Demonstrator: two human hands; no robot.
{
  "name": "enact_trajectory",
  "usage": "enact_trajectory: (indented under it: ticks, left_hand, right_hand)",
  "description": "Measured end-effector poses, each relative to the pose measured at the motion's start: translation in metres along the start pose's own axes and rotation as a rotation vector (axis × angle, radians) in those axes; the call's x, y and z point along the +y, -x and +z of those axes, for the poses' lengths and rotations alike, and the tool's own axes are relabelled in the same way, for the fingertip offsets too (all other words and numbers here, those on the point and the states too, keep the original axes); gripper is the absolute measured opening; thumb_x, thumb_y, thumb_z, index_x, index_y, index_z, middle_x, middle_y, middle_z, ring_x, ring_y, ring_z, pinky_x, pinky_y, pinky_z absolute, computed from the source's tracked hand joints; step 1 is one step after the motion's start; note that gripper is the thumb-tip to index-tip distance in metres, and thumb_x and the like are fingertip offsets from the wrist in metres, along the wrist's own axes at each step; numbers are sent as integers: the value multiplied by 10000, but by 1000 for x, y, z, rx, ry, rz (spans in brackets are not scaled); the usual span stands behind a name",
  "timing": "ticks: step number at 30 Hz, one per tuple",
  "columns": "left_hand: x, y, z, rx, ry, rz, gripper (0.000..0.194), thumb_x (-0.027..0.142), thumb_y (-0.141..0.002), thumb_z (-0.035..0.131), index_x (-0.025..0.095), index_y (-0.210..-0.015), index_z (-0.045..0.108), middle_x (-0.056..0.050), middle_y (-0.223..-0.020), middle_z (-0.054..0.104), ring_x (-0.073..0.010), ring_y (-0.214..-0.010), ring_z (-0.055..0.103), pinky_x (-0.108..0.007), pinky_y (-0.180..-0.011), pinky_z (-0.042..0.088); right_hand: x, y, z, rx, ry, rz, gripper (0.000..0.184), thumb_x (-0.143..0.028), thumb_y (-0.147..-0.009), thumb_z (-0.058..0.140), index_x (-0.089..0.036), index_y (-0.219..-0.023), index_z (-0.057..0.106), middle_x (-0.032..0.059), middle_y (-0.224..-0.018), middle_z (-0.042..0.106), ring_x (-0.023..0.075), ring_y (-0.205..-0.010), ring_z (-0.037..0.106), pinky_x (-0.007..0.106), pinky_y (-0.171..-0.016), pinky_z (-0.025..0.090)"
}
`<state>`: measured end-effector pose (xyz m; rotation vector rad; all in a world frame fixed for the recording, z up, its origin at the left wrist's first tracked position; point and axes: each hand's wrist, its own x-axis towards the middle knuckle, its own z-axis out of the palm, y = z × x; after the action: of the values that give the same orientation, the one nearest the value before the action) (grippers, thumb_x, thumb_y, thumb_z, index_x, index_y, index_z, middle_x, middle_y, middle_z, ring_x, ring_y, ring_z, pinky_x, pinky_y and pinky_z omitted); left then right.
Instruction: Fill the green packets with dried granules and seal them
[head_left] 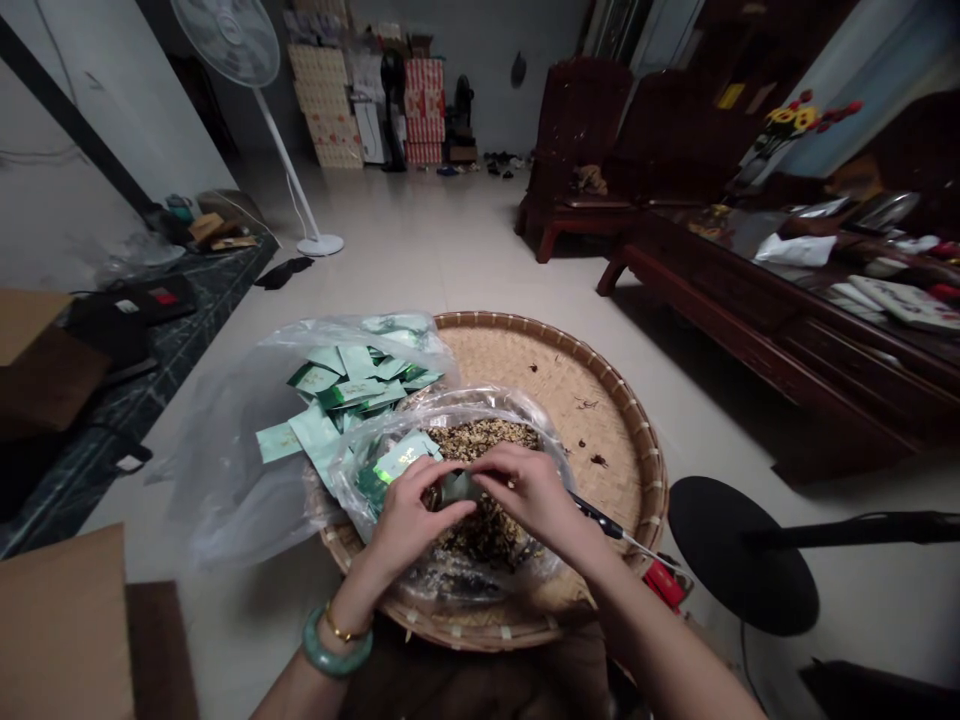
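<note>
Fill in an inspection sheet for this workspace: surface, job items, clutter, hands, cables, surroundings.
Surface: round woven tray, raised rim.
Job items: clear bag holding loose brown-and-tan material; green packets heaped at left with a second clear bag.
Clutter: few dark fragments on the tray's right side.
Hands: left hand and right hand both have fingers on one small greenish packet.
Cables: white cable from a black rod-shaped device, crossing the rim at right.
Surroundings: white standing fan, dark wooden furniture, cardboard box at lower left.
</note>
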<state>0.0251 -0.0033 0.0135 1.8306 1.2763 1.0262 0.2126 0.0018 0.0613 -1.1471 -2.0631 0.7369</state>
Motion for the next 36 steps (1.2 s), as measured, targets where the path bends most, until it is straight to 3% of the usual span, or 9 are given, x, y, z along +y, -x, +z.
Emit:
enact_trajectory:
  ticks: [4, 10, 15, 21, 25, 31, 36]
  left_hand:
    - [2, -8, -9, -22, 169, -26, 174, 332, -741, 687, 175, -808, 727, -56, -815, 671, -189, -768, 612, -310, -699, 505]
    - [2, -14, -4, 89, 300, -231, 234, 377, -719, 679, 148, -675, 697, -10, -603, 652, -145, -569, 562, -246, -551, 461]
    - [6, -13, 3, 91, 304, -246, 257, 381, -712, 676, 145, -615, 649, 19, -541, 585, -110, -506, 495, -208, -486, 401]
    - [1, -10, 10, 224, 341, -223, 248, 393, -702, 675, 146, -701, 699, -13, -637, 671, -148, -598, 583, -237, -583, 485]
    - [-3, -4, 18, 293, 321, -189, 227, 372, -721, 667, 153, -725, 723, -35, -696, 712, -172, -665, 628, -260, -650, 514]
    - [1, 0, 23, 250, 296, -48, 149, 282, -762, 647, 162, -749, 735, -60, -779, 734, -185, -752, 662, -288, -748, 524]
    - [0, 1, 20, 240, 307, -48, 147, 282, -762, 652, 166, -742, 741, -65, -775, 736, -190, -749, 666, -294, -739, 529]
  right_hand:
    - [3, -4, -1, 33, -103, 11, 168, -91, -810, 613, -204, -877, 718, 30, -828, 718, 152, -760, 659, 281, -709, 517]
    - [6, -6, -2, 79, -258, 134, 135, -148, -785, 636, -191, -881, 720, 35, -848, 736, 155, -750, 665, 278, -682, 520]
    - [15, -6, -5, 15, -336, 262, 97, -185, -782, 637, -172, -834, 717, 23, -733, 714, 138, -621, 634, 254, -576, 493]
    - [9, -1, -16, -17, -182, 73, 86, -193, -811, 647, -192, -875, 706, 34, -859, 697, 153, -784, 634, 256, -648, 481]
    - [5, 2, -16, -89, 9, 24, 111, -183, -830, 644, -198, -932, 685, 40, -899, 665, 163, -819, 614, 272, -697, 471]
    - [1, 3, -14, -260, 324, 2, 89, -167, -849, 630, -173, -776, 682, 42, -850, 627, 154, -764, 590, 246, -638, 398]
    - [-2, 2, -16, -333, 398, 7, 172, -204, -878, 602, -152, -722, 654, 26, -791, 576, 123, -675, 531, 235, -582, 309]
